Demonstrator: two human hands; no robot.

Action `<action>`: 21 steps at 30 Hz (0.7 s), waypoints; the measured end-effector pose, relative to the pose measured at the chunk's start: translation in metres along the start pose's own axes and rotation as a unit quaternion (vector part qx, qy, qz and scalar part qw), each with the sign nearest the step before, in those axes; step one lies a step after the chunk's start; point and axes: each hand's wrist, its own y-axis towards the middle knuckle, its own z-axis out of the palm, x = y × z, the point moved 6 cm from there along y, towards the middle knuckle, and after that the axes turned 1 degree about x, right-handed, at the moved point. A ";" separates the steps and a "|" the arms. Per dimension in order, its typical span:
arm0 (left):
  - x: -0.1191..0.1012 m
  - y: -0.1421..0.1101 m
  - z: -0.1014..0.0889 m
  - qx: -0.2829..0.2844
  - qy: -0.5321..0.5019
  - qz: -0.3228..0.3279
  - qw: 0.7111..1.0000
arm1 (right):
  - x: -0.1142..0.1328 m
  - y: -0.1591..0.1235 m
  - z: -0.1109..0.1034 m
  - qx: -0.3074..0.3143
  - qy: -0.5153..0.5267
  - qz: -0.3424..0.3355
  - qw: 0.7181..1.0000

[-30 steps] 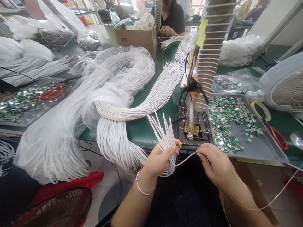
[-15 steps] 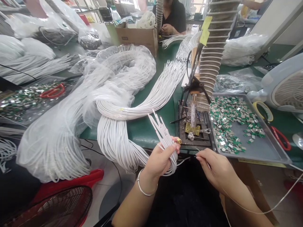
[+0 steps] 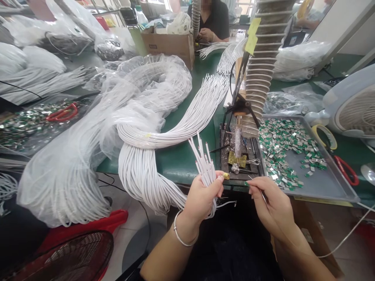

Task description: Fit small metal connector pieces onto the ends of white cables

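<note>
My left hand (image 3: 202, 197) is closed round a bunch of white cables (image 3: 205, 166) whose stripped ends fan upward in front of the table edge. One loose cable end (image 3: 227, 203) hangs free below that hand. My right hand (image 3: 269, 201) is pinched on a thin silvery wire (image 3: 345, 236) that trails off to the lower right, with a tiny green piece at its fingertips. Just beyond both hands stands a soldering station (image 3: 238, 150) on a dark base. A large hank of white cables (image 3: 152, 156) drapes over the green table (image 3: 181, 160).
A grey tray (image 3: 322, 183) of several small green and silver parts lies at the right, with red-handled scissors (image 3: 347, 169) and a tape roll (image 3: 324, 134). A ribbed duct (image 3: 260, 66) rises behind the station. A fan (image 3: 351, 105) stands far right. Another person (image 3: 212, 21) sits across the table.
The single cable stretched between my hands has left my right hand and now dangles below the left. My left hand raised the bundle slightly. My right hand moved up toward the tray edge.
</note>
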 end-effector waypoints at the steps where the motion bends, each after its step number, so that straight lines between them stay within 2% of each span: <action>1: 0.000 0.000 0.001 0.000 0.002 -0.003 1.000 | -0.001 0.000 -0.001 -0.008 0.002 0.009 1.000; 9: -0.002 0.001 0.016 0.032 -0.005 -0.037 0.999 | -0.008 -0.003 -0.001 -0.032 0.029 0.054 0.998; 13: 0.003 0.002 0.016 0.032 -0.019 -0.052 0.998 | -0.008 -0.004 -0.001 -0.039 0.041 0.064 0.996; 21: 0.004 0.004 0.009 0.043 -0.076 -0.013 0.996 | -0.008 -0.004 0.001 -0.042 0.051 0.077 0.995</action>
